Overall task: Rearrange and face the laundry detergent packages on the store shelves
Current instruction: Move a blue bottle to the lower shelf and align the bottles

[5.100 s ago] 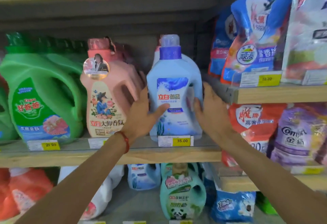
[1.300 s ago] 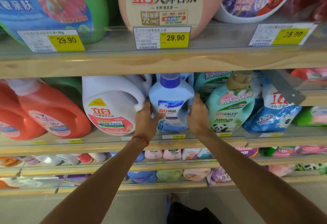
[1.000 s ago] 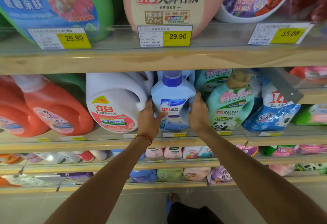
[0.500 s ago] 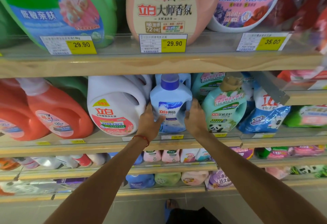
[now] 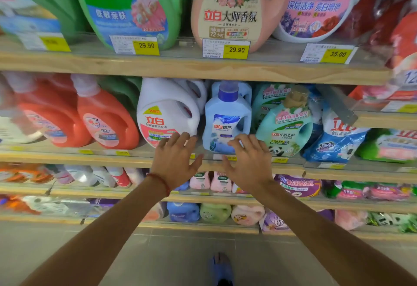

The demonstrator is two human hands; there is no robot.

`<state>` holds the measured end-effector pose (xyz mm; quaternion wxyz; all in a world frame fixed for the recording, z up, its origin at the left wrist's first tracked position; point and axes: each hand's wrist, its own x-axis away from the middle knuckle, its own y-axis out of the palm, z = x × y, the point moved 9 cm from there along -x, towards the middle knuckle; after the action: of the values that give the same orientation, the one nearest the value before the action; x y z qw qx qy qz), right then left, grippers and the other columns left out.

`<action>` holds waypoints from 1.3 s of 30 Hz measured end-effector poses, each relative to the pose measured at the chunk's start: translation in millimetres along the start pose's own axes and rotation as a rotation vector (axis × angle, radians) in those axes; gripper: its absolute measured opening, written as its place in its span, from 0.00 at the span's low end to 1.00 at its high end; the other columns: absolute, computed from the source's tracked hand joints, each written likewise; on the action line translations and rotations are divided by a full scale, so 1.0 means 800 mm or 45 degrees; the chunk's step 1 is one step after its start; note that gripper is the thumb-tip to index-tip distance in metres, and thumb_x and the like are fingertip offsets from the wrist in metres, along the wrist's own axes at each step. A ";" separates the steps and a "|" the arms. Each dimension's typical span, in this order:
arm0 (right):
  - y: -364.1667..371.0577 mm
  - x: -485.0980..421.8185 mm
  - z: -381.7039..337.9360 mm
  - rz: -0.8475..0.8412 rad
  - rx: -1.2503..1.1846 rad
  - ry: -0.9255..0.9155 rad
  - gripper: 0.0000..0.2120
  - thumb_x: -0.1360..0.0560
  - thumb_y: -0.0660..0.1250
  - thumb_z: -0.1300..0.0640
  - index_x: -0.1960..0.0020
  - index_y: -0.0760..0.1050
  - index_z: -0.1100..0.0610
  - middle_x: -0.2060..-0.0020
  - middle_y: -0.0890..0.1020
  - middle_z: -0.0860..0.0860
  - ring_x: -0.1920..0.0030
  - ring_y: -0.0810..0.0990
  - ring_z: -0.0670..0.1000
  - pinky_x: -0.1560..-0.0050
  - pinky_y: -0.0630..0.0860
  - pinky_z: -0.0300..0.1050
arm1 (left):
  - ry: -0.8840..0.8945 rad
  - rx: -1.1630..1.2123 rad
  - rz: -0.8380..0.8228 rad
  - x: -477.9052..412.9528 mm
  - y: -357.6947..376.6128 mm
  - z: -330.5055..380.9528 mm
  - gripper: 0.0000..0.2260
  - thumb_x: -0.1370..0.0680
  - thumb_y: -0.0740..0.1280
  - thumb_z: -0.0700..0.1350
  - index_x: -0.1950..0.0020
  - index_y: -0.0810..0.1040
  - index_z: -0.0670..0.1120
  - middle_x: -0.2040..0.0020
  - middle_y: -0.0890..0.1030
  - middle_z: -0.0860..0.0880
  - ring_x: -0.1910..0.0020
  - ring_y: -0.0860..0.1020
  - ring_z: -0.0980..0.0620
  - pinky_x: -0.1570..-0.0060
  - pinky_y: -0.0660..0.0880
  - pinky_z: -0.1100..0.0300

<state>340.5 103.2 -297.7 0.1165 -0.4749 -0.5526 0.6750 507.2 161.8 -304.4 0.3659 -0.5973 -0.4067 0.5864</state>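
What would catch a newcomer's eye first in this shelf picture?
Two open hands, the left hand and the right hand, spread before a pale blue bottle facing forward on the second shelf. Above, a big pink bottle and a green jug stand behind yellow price tags.

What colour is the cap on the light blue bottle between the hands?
Dark blue-purple cap, head view.
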 end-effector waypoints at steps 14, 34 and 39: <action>-0.041 0.035 -0.097 0.026 -0.262 -0.261 0.18 0.28 0.66 0.42 0.52 0.80 0.57 0.55 0.81 0.52 0.52 0.78 0.57 0.51 0.73 0.53 | -0.260 -0.263 -0.046 0.118 -0.100 -0.034 0.23 0.22 0.62 0.60 0.36 0.78 0.45 0.43 0.81 0.46 0.46 0.79 0.41 0.51 0.74 0.48; -0.040 -0.060 -0.384 0.065 -0.331 -0.078 0.16 0.27 0.64 0.41 0.48 0.80 0.50 0.51 0.81 0.45 0.47 0.78 0.51 0.47 0.73 0.48 | -0.220 -0.175 0.041 0.207 -0.172 -0.316 0.21 0.21 0.60 0.60 0.37 0.78 0.48 0.43 0.81 0.49 0.47 0.80 0.42 0.51 0.76 0.48; -0.055 -0.112 -0.428 0.137 -0.342 0.015 0.15 0.26 0.65 0.42 0.48 0.80 0.51 0.51 0.81 0.47 0.48 0.78 0.53 0.49 0.76 0.51 | -0.192 -0.124 0.132 0.180 -0.209 -0.384 0.20 0.21 0.59 0.60 0.40 0.77 0.47 0.44 0.81 0.48 0.48 0.79 0.43 0.52 0.75 0.48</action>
<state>634.7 275.3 -193.1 0.0190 -0.5191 -0.6111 0.5973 801.7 372.9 -195.9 0.2739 -0.5888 -0.4296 0.6274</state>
